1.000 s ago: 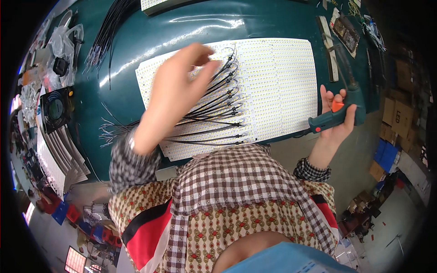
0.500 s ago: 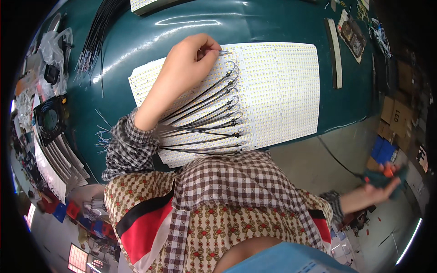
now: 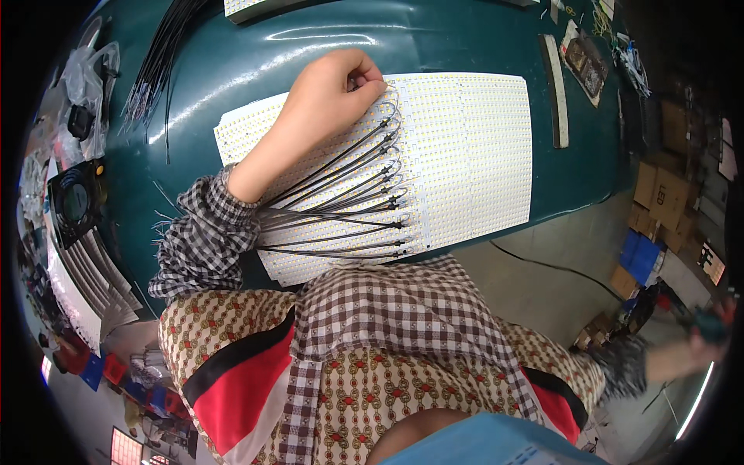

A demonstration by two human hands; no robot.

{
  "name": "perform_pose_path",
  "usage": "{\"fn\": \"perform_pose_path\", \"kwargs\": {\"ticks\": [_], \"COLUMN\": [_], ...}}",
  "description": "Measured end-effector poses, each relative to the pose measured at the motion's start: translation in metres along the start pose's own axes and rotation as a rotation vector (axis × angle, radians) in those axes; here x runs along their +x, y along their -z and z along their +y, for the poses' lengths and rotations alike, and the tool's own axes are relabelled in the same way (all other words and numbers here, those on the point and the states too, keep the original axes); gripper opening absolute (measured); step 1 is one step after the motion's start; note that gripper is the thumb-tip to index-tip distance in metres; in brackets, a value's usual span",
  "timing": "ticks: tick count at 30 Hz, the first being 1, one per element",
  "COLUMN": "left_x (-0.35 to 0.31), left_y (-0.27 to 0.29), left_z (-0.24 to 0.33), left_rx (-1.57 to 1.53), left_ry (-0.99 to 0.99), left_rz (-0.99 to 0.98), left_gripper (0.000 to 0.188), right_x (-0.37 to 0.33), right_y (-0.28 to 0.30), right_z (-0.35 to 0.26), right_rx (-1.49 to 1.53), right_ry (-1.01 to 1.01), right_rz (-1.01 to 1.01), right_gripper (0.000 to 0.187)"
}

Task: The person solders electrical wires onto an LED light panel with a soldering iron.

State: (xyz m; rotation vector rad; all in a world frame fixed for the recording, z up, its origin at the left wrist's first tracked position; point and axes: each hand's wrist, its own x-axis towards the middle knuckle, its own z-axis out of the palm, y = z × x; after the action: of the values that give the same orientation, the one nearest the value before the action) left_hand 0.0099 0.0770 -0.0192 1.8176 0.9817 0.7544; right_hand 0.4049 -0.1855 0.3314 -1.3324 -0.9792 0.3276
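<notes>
"So, what is shown, largest first?"

"A green table [image 3: 465,48], on which a dotted white board [image 3: 473,155] is laid."

"And across the board?"

"Black wires [image 3: 325,211] are fanned over its left half, their ends lined up near the middle."

"How are the hands placed?"

"The left hand [image 3: 333,89] is held over the board's upper edge, thumb and forefinger brought together. The right hand [image 3: 704,351], blurred, is stretched well out to the side; a green tool [image 3: 711,326] is gripped in it, though how tightly cannot be told."

"And the smallest item?"

"A thin wire [image 3: 397,96], pinched by the left hand."
</notes>
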Motion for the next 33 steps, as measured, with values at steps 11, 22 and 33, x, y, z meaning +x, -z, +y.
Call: {"fn": "perform_pose_path", "kwargs": {"ticks": [11,22,33], "left_x": [-0.006,-0.019,-0.016], "left_y": [-0.015,-0.021,-0.016], "left_z": [0.024,0.033,0.037], "left_rx": [-0.050,-0.094,-0.026], "left_ry": [0.196,0.194,0.155], "left_rz": [0.064,0.091,0.075], "left_gripper": [0.013,0.012,0.009], "right_x": [-0.103,-0.155,-0.157], "right_y": [-0.189,-0.175,-0.187], "right_z": [0.245,0.226,0.213], "right_rx": [0.833,0.247,0.076], "right_ry": [-0.777,-0.579,-0.510], "right_rz": [-0.280,-0.260,-0.319], "right_gripper": [0.053,0.050,0.047]}}
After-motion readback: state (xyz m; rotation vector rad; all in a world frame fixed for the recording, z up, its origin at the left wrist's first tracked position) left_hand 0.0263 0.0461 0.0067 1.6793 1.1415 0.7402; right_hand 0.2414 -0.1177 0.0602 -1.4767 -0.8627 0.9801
